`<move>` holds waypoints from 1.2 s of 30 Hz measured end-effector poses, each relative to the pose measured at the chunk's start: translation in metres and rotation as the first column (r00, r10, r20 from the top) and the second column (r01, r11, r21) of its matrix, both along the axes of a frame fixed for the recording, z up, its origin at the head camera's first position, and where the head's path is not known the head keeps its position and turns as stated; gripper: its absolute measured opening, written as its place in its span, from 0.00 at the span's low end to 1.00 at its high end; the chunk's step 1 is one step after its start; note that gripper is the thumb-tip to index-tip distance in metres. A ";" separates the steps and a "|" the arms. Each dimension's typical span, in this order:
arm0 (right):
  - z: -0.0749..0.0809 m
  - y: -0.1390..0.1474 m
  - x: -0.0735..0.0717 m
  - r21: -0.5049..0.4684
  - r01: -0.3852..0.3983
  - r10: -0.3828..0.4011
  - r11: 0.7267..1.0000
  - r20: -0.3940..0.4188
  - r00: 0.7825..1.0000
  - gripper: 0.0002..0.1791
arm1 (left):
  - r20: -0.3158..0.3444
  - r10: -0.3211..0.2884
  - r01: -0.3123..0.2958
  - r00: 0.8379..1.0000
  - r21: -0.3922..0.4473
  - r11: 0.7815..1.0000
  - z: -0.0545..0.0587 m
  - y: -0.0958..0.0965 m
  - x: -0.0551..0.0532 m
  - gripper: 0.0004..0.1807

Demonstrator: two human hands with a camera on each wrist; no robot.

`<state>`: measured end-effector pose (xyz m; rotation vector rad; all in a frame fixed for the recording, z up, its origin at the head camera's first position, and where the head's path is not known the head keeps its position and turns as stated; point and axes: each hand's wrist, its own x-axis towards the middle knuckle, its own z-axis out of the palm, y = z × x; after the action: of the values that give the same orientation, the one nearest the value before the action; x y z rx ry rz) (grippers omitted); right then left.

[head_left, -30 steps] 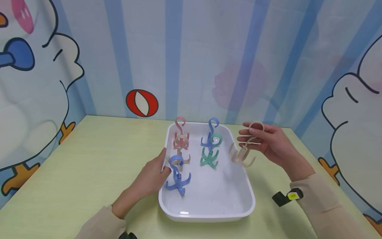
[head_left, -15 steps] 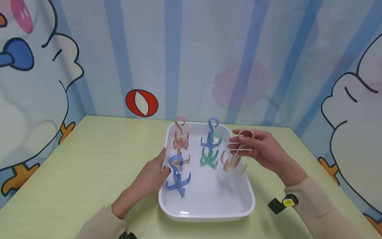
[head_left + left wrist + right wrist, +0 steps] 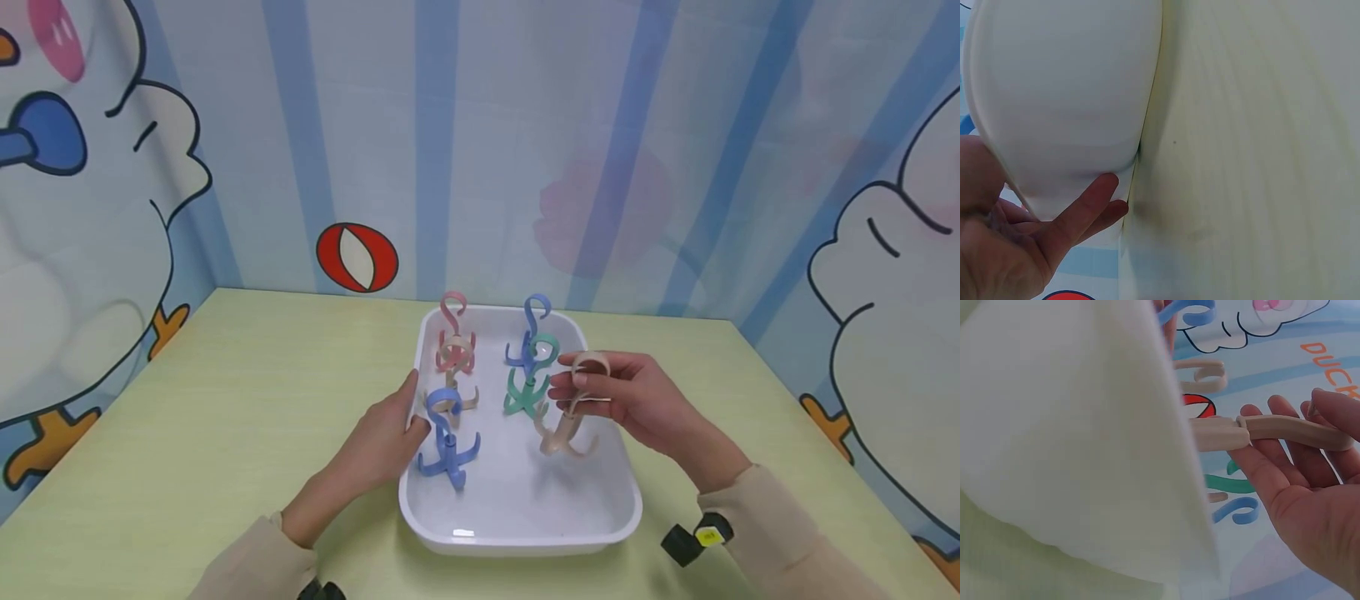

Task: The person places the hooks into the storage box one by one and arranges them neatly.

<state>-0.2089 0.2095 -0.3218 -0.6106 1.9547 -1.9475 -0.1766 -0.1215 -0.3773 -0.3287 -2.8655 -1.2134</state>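
A white plastic tub (image 3: pixel 517 546) stands lengthwise in the head view. My left hand (image 3: pixel 378 442) pinches its left rim, thumb over the edge and fingers along the outer wall (image 3: pixel 1066 94). My right hand (image 3: pixel 645 400) holds a beige multi-prong hanging hook (image 3: pixel 562 435) by its curved top, prongs down, over the tub's right half. On the tub's left side are a pink hook (image 3: pixel 452 308), another beige hook (image 3: pixel 471 402), partly hidden, and a blue hook (image 3: pixel 450 457). Towards the right, a blue hook (image 3: pixel 534 312) sits behind a green hook (image 3: pixel 527 396).
The tub rests on a pale yellow-green table (image 3: pixel 225 417). Behind it hangs a blue-striped cloth (image 3: pixel 487 167) printed with cartoon ducks and a red ball. In the right wrist view the tub's wall (image 3: pixel 1085 425) hides much of the hooks.
My right hand has moved left and down with the beige hook, from the tub's right rim to over its inside. The left hand and the other hooks have stayed put.
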 end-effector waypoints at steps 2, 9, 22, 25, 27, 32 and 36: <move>-0.003 -0.003 0.001 0.015 0.003 -0.003 1.000 0.005 1.000 0.16 | -0.001 0.002 -0.002 1.000 -0.002 1.000 0.000 0.000 0.000 0.40; -0.014 -0.012 0.005 0.068 0.000 0.001 0.998 -0.010 1.000 0.14 | -0.002 0.000 0.000 1.000 -0.005 1.000 0.002 0.000 0.001 0.40; -0.025 -0.020 0.006 0.245 0.032 -0.018 0.969 -0.059 0.998 0.24 | 0.011 0.001 -0.001 1.000 -0.003 1.000 0.001 0.000 0.000 0.40; -0.026 -0.020 0.006 0.254 0.031 -0.014 0.967 -0.067 0.998 0.25 | 0.012 0.000 0.000 1.000 0.000 1.000 0.001 0.000 0.000 0.40; -0.026 -0.020 0.005 0.256 0.028 -0.012 0.966 -0.066 0.998 0.25 | 0.010 -0.001 0.001 1.000 0.003 1.000 0.002 0.000 -0.001 0.40; -0.028 -0.018 0.005 0.268 0.021 -0.003 0.963 -0.064 0.998 0.24 | 0.011 0.003 -0.003 1.000 -0.002 1.000 0.002 0.000 -0.001 0.40; -0.029 -0.018 0.006 0.295 0.018 0.006 0.955 -0.081 0.997 0.23 | 0.019 0.008 -0.008 1.000 -0.006 1.000 0.002 0.001 0.000 0.40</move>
<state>-0.2034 0.1913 -0.3505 -0.6084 2.2423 -1.6079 -0.1766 -0.1210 -0.3755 -0.3072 -2.8846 -1.2132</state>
